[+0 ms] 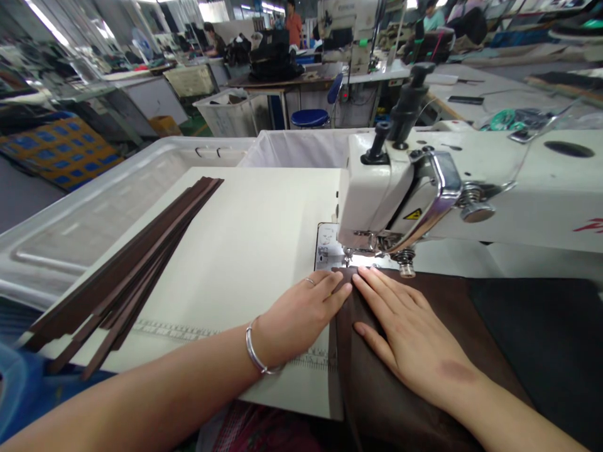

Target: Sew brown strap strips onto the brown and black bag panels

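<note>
Brown sheet [381, 402] was laid on the white sewing table [254, 245], its top edge just beside the presser foot [347, 258] of the sewing machine [372, 188]; a narrow brown strip [345, 351] was lined along its left side. The strip's upper end was touched by the left hand [299, 314], fingers bent and close together; whether anything was pinched could not be told. The sheet was pressed by the right hand [409, 326], palm down, fingers extended, thumb apart. Loose brown strips [141, 263] were piled at table left. Containers: translucent bin [89, 210] seen behind and left of table; bin with pale lining [294, 147] behind it; white bin [230, 116] farther back, dark pieces inside, too small to identify; blue container [21, 389] cut off at lower left, contents unclear.
</note>
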`<act>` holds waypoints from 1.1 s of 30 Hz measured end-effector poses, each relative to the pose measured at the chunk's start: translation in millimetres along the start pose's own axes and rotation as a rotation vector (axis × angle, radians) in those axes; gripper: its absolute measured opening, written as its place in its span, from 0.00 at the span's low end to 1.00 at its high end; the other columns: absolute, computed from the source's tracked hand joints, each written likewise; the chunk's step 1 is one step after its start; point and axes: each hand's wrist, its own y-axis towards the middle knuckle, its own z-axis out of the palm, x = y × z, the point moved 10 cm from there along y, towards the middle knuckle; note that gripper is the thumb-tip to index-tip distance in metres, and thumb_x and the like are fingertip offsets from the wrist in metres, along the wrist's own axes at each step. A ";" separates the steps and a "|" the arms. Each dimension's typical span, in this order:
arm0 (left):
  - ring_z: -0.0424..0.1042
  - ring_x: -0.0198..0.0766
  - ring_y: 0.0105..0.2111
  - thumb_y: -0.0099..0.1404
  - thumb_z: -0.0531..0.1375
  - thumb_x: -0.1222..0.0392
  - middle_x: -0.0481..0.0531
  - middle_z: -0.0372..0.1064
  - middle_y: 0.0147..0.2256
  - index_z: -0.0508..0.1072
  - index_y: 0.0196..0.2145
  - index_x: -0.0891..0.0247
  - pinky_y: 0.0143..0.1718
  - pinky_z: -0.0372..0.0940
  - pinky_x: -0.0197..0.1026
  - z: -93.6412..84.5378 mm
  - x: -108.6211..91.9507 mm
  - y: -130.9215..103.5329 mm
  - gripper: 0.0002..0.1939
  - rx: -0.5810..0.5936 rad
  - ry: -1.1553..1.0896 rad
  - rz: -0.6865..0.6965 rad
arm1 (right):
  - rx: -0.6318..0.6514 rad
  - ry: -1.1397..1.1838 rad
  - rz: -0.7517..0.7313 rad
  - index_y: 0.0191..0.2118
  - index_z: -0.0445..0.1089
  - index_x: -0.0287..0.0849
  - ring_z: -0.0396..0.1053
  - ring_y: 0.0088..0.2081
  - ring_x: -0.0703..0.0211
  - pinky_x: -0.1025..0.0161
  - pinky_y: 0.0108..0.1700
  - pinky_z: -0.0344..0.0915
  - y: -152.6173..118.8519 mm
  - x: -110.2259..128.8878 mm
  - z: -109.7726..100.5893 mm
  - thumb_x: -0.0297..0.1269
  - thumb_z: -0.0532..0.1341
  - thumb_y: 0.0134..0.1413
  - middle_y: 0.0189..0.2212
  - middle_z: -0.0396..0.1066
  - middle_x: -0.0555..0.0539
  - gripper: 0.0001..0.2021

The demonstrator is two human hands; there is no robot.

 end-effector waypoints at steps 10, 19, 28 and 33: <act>0.56 0.45 0.60 0.71 0.47 0.65 0.62 0.57 0.58 0.56 0.60 0.70 0.63 0.52 0.52 9.5 2.1 6.3 0.21 -0.013 0.025 0.012 | -0.023 -0.013 -0.002 0.67 0.44 0.44 0.52 0.62 0.49 0.48 0.59 0.55 4.0 -8.5 -1.1 0.49 0.51 0.62 0.65 0.48 0.44 0.32; 0.53 0.46 0.61 0.71 0.46 0.66 0.62 0.55 0.58 0.54 0.61 0.70 0.64 0.51 0.51 8.7 7.0 12.5 0.21 -0.035 0.011 -0.021 | -0.028 -0.025 0.002 0.67 0.45 0.44 0.52 0.62 0.49 0.49 0.59 0.55 10.3 -17.2 -1.7 0.49 0.50 0.62 0.64 0.50 0.43 0.31; 0.54 0.45 0.59 0.71 0.46 0.65 0.61 0.55 0.57 0.55 0.59 0.71 0.63 0.53 0.49 7.4 6.2 17.3 0.20 -0.038 0.014 -0.029 | -0.018 -0.033 -0.005 0.67 0.44 0.44 0.50 0.63 0.50 0.50 0.58 0.55 12.0 -19.3 0.0 0.50 0.50 0.63 0.64 0.51 0.43 0.31; 0.57 0.44 0.56 0.71 0.47 0.65 0.60 0.59 0.53 0.56 0.58 0.71 0.60 0.57 0.49 3.7 4.9 18.6 0.19 -0.047 0.010 -0.031 | -0.020 -0.027 0.001 0.67 0.44 0.43 0.50 0.63 0.50 0.50 0.59 0.54 12.1 -19.7 -0.8 0.49 0.49 0.63 0.64 0.50 0.43 0.31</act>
